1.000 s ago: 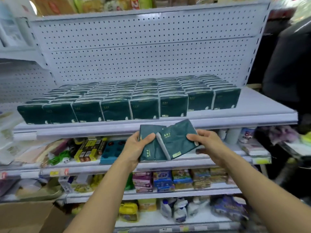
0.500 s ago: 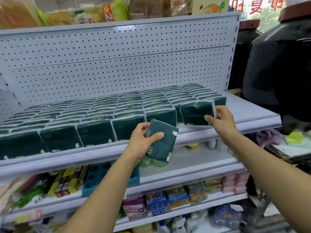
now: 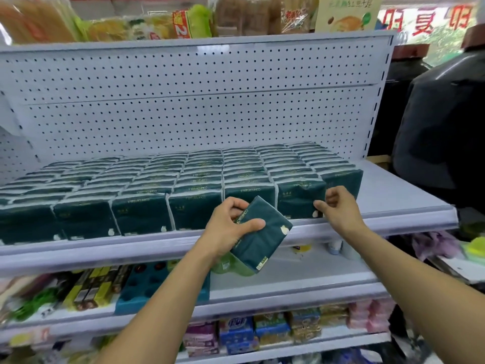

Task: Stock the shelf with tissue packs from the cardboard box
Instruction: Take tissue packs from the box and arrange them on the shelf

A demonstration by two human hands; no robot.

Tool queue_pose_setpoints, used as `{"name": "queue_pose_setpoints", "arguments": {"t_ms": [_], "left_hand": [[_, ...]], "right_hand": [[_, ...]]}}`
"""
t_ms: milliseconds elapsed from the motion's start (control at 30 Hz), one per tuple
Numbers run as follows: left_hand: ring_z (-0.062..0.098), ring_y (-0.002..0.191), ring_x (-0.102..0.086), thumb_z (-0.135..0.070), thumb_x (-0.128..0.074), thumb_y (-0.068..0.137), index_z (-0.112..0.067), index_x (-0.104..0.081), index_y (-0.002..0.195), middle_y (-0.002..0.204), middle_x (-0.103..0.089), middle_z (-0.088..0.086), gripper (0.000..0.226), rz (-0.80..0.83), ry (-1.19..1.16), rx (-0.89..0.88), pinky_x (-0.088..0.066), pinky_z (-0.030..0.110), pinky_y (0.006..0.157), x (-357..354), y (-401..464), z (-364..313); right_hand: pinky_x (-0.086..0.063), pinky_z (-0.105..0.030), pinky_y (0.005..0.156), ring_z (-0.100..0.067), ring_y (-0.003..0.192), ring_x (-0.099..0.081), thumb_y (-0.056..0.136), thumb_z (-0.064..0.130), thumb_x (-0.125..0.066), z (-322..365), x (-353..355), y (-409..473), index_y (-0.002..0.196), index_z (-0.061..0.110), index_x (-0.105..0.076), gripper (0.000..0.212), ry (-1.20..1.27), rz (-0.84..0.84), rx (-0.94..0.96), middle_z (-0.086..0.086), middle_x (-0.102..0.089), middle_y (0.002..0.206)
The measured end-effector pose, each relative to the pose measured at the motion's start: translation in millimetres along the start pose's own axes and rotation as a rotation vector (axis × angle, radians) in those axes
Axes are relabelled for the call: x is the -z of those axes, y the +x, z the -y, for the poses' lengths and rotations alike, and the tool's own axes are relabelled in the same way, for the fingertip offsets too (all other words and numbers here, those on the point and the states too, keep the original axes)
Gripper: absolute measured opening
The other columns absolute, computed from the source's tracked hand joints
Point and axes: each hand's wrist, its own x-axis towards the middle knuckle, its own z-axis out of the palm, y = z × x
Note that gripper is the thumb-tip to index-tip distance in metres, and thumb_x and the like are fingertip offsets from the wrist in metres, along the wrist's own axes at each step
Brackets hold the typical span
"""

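One tissue pack (image 3: 259, 229) is in the left hand (image 3: 227, 229), thumb across its face and fingers (image 3: 236, 204) curled round the top edge, held tilted just in front of the shelf (image 3: 409, 203) lip. Right hand (image 3: 341, 208) holds nothing; its fingers are loosely curled and its thumb tip sits at the lower right corner of a front-row pack (image 3: 299, 198), near the shelf's right end. Whether it's actually touching the wrap I can't tell.

Rows of dark green packs (image 3: 168, 190) already fill the shelf from the left edge almost to the right, standing upright and snug together. Bare shelf only shows at the far right end, past the last column. No cardboard box in sight.

My guess at what could go wrong: the packs are soft and slick, and the held one is gripped at one end only, so it could swivel or slide out on the way over. Also, if the right hand nudges that front pack outward, it's right at the front edge and could tip off onto the lower shelf (image 3: 301, 274). Squeezing the new pack into a tight column could push its neighbours crooked too.
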Motion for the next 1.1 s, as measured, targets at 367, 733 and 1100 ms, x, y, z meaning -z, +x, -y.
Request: {"name": "queue_pose_setpoints", "arguments": {"t_ms": [367, 733, 1100], "left_hand": [[0.016, 0.096, -0.067, -0.026, -0.094, 0.06, -0.026, -0.068, 0.095, 0.099, -0.073, 0.0, 0.044, 0.056, 0.201, -0.028, -0.055, 0.028, 0.079, -47.5, 6.7, -20.8], [0.008, 0.075, -0.058, -0.044, -0.07, 0.086, -0.026, -0.06, 0.092, 0.088, -0.064, -0.007, 0.022, -0.207, 0.328, -0.334, -0.05, 0.03, 0.067, -107.9, 16.8, -59.7], [0.017, 0.15, -0.015, -0.04, -0.059, 0.094, -0.029, -0.016, 0.155, 0.162, -0.018, -0.005, 0.075, -0.164, 1.369, -0.476, 0.007, 0.042, 0.123, -110.3, 62.1, -33.5]], "right_hand": [[-0.05, -0.021, 0.071, -0.008, 0.083, -0.061, 0.088, 0.037, -0.069, 32.0, 34.0, -29.2, 0.11, 0.033, -0.065, 0.023, 0.216, 0.434, 0.351, 0.0, -0.067, 0.095], [-0.052, -0.029, 0.068, -0.014, 0.073, -0.059, 0.085, 0.003, -0.07, 6.1, 105.5, 10.7, 0.103, 0.02, -0.071, 0.025, 0.323, 0.548, 0.353, -0.006, -0.058, 0.072], [-0.047, -0.008, 0.067, 0.007, 0.076, -0.057, 0.085, -0.007, -0.065, -39.5, 124.2, 54.9, 0.093, 0.014, -0.063, 0.023, 0.215, 0.164, 0.344, 0.0, -0.065, 0.093]]}}
